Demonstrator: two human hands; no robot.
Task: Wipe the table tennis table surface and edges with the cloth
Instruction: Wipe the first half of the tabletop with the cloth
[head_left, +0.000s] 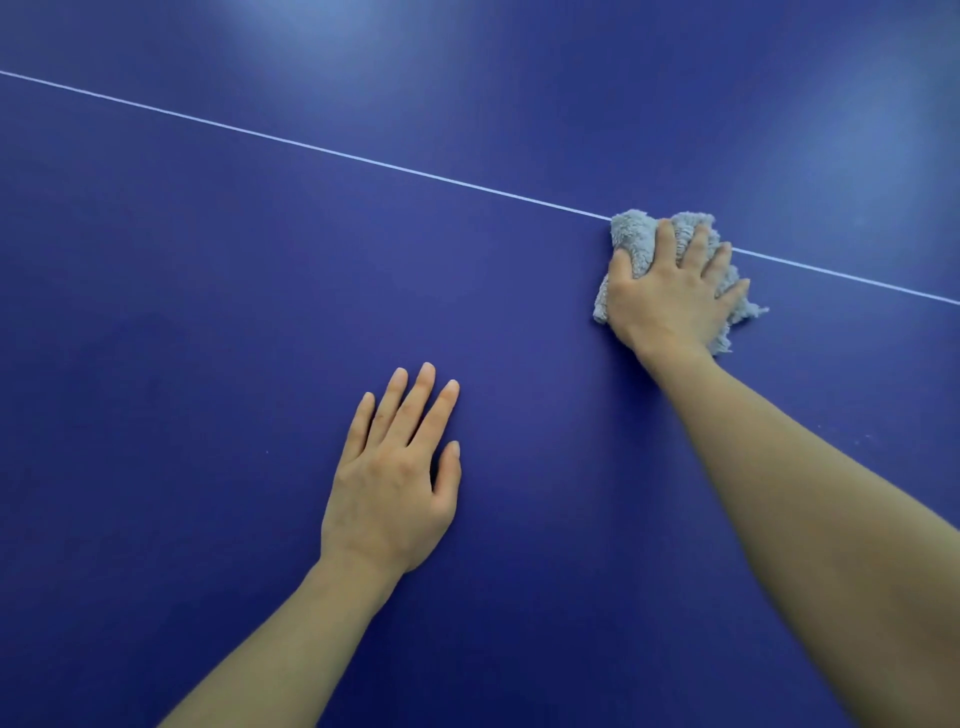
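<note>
The blue surface (208, 322) fills the whole view, and a thin white line (311, 146) crosses it. A crumpled grey cloth (631, 234) lies on this line, gripped by the right hand (670, 299). The left hand (389, 488) lies flat on the surface.

Fluffy grey cloth (631, 234), all bunched up, gripped and pressed onto the glossy blue counter (260, 312) under the fingers (666, 244) of the right hand (670, 301), poking out past the fingertips. The counter's thin white line (363, 158) runs underneath it.
</note>
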